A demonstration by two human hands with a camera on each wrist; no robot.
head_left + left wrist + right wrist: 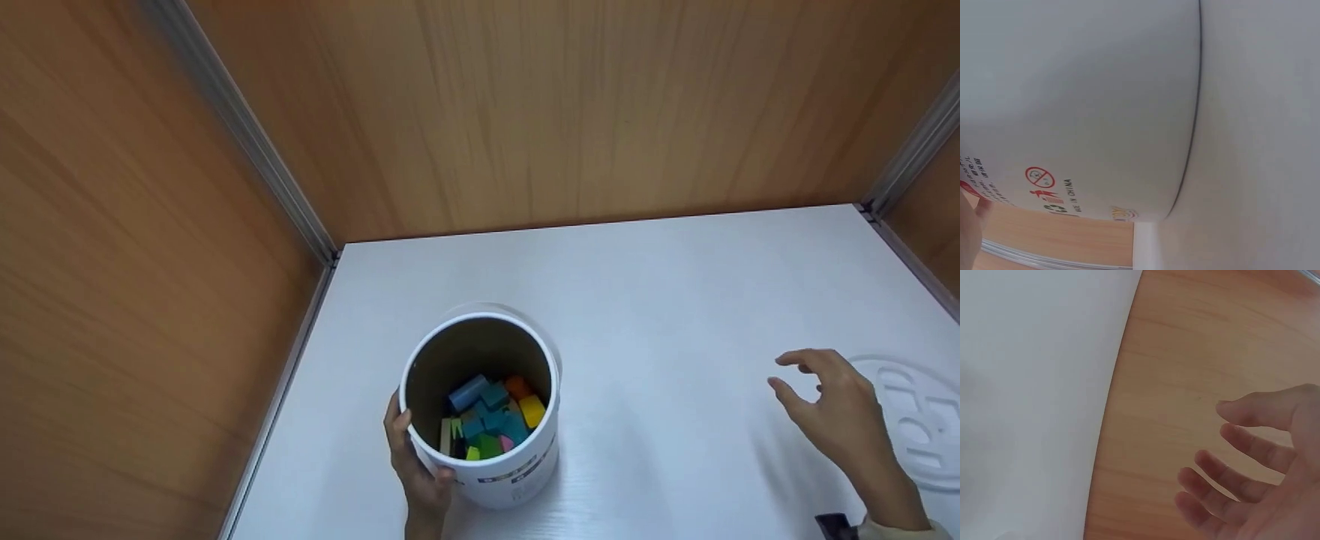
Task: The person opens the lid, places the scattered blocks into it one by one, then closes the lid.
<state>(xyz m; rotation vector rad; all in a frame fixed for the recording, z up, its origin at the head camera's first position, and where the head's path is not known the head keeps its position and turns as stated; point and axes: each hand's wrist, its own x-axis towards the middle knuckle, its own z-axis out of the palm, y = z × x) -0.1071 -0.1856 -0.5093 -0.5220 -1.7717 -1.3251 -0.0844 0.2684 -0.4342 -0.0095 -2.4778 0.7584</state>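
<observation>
A white bucket (517,480) stands on the white table in the head view, its open top showing several coloured toy blocks (491,416) inside. My left hand (421,472) holds the bucket at its left side, with fingertips near the rim and the thumb on the front wall. In the left wrist view, the printed bucket wall (1084,101) takes up much of the picture. My right hand (844,409) is in the air to the right, holding nothing, its fingers loosely bent and thumb apart. Beside it lies a round white lid (913,431) with raised shapes, partly hidden by that hand.
Wood-grain panels (562,112) enclose the table at the back, left and right. Metal strips (251,142) run along their corners. The white tabletop (675,300) extends between the bucket and the lid. A dark band (834,525) sits at my right wrist.
</observation>
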